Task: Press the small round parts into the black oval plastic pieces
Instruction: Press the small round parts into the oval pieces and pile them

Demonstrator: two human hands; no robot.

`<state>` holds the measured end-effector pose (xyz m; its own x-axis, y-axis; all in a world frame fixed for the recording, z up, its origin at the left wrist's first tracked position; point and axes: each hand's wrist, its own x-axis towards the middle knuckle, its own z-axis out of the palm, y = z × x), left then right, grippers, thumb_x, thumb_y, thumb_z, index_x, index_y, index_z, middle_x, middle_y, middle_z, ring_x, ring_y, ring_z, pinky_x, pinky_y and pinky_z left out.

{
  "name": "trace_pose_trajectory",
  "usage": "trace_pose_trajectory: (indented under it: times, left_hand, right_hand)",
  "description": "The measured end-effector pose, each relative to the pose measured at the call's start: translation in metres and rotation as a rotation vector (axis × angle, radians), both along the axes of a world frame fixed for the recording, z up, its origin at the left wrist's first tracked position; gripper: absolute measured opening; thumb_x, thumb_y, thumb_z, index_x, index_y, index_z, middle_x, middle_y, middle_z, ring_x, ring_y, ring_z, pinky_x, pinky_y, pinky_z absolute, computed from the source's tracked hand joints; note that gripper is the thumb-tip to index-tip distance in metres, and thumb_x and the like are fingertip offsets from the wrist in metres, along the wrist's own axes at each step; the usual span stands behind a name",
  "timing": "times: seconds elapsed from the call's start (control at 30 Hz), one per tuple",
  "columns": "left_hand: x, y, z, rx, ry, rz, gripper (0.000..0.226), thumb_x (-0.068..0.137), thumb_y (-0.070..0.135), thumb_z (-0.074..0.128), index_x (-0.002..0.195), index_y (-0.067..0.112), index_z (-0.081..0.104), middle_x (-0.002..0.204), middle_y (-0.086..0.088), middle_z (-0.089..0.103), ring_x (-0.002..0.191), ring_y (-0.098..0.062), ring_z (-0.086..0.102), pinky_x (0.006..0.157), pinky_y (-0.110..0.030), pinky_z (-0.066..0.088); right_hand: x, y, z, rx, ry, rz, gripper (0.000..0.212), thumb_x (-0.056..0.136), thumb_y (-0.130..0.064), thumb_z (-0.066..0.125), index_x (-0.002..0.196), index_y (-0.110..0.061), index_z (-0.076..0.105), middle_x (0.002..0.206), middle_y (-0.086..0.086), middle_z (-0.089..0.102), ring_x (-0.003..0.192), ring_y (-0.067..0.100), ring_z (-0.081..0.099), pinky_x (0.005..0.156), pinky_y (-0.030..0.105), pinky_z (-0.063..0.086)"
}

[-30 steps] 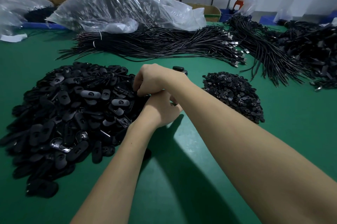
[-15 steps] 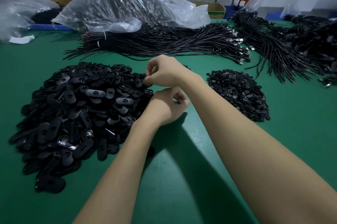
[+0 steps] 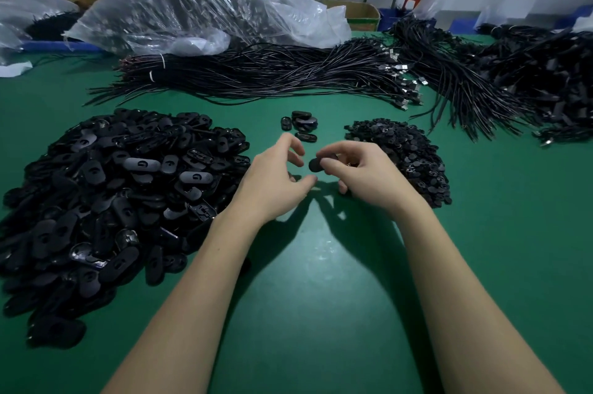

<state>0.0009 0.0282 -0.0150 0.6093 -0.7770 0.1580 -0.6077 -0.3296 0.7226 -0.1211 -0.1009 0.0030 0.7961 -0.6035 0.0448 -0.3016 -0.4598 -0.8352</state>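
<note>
A green table (image 3: 321,313) is seen laid out as an assembly station, with stock kept to either side so that each hand reaches its own supply. Along the far edge, clear plastic bags (image 3: 205,5) of stock and long bundles of black cables (image 3: 272,76) are stacked out of the working area. Toward the left edge a broad heap of black oval plastic pieces (image 3: 106,188) is spread; right of centre, a smaller mound of small round parts (image 3: 404,153) is kept within easy reach. Between the two, toward the far side, a little cluster of oval pieces (image 3: 301,124) is set apart, judged to be finished work.

One oval piece (image 3: 316,164) is held above the middle of the table in the grip of the right hand (image 3: 362,175), pinched between thumb and fingers, apparently for passing to the other hand. The left hand (image 3: 276,182) is shown beside it with fingers loosely curled and nothing held, its grip wide, seemingly ready to receive the piece.

Half a second earlier both hands were crossed over the near edge of the large heap, the right reaching across the left. They have since been drawn back and uncrossed, and the small cluster behind them, then hidden, has been uncovered.
</note>
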Motion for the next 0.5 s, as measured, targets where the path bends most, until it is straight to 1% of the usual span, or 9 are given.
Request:
trace_pose_trajectory:
  times: [0.03, 0.1, 0.17, 0.23, 0.33, 0.43, 0.5]
  left_hand:
    - [-0.001, 0.0, 0.0, -0.019, 0.001, -0.014, 0.034, 0.087, 0.038, 0.075, 0.108, 0.037, 0.049, 0.103, 0.018, 0.063, 0.073, -0.005, 0.064, 0.072, -0.03, 0.051]
    - [-0.003, 0.0, 0.0, -0.039, -0.016, -0.018, 0.029, 0.086, 0.038, 0.075, 0.105, 0.04, 0.053, 0.101, 0.02, 0.066, 0.072, -0.004, 0.063, 0.076, -0.035, 0.056]
    - [-0.003, 0.0, -0.002, -0.04, -0.043, -0.005, 0.021, 0.086, 0.04, 0.074, 0.099, 0.04, 0.058, 0.097, 0.025, 0.066, 0.072, -0.002, 0.062, 0.078, -0.038, 0.057]
    - [-0.002, 0.001, -0.003, -0.032, -0.052, 0.004, 0.017, 0.085, 0.041, 0.074, 0.096, 0.039, 0.06, 0.094, 0.027, 0.066, 0.072, 0.0, 0.061, 0.078, -0.039, 0.058]
    - [0.0, 0.001, -0.003, -0.022, -0.057, 0.008, 0.017, 0.085, 0.042, 0.074, 0.094, 0.038, 0.061, 0.093, 0.025, 0.068, 0.069, 0.0, 0.062, 0.078, -0.04, 0.058]
    - [0.0, 0.0, -0.002, 0.005, -0.081, 0.019, 0.02, 0.084, 0.041, 0.076, 0.092, 0.038, 0.059, 0.093, 0.026, 0.068, 0.069, 0.0, 0.062, 0.078, -0.039, 0.057]
    - [0.001, 0.0, -0.003, 0.014, -0.085, 0.023, 0.021, 0.083, 0.039, 0.077, 0.091, 0.038, 0.058, 0.092, 0.027, 0.067, 0.067, 0.0, 0.061, 0.077, -0.037, 0.057]
  right_hand:
    - [-0.001, 0.0, -0.001, 0.024, -0.017, -0.021, 0.013, 0.096, -0.029, 0.07, 0.108, -0.027, 0.07, 0.083, 0.0, 0.071, 0.061, 0.011, 0.06, 0.067, 0.03, 0.049]
    - [0.001, -0.001, -0.003, 0.085, -0.06, -0.063, 0.016, 0.092, -0.031, 0.075, 0.103, -0.025, 0.064, 0.091, 0.005, 0.075, 0.064, 0.012, 0.059, 0.07, 0.033, 0.05]
    - [0.002, -0.001, -0.006, 0.075, -0.059, -0.073, 0.015, 0.091, -0.032, 0.076, 0.097, -0.025, 0.064, 0.084, 0.001, 0.075, 0.062, 0.009, 0.059, 0.068, 0.031, 0.047]
    - [0.003, 0.0, -0.009, 0.056, -0.048, -0.046, 0.013, 0.091, -0.032, 0.076, 0.095, -0.028, 0.065, 0.079, -0.004, 0.073, 0.062, 0.007, 0.059, 0.067, 0.028, 0.045]
    - [0.002, -0.001, -0.008, 0.033, -0.029, -0.041, 0.014, 0.092, -0.036, 0.073, 0.102, -0.032, 0.065, 0.088, -0.006, 0.075, 0.068, 0.006, 0.063, 0.071, 0.029, 0.05]
    - [-0.001, -0.007, -0.003, -0.165, 0.008, -0.2, 0.012, 0.096, -0.038, 0.064, 0.106, -0.032, 0.068, 0.092, -0.013, 0.073, 0.079, 0.005, 0.066, 0.078, 0.033, 0.056]
    - [-0.008, -0.015, 0.001, -0.317, 0.08, -0.326, 0.014, 0.098, -0.034, 0.06, 0.108, -0.033, 0.07, 0.105, -0.012, 0.072, 0.082, 0.007, 0.063, 0.076, 0.031, 0.051]
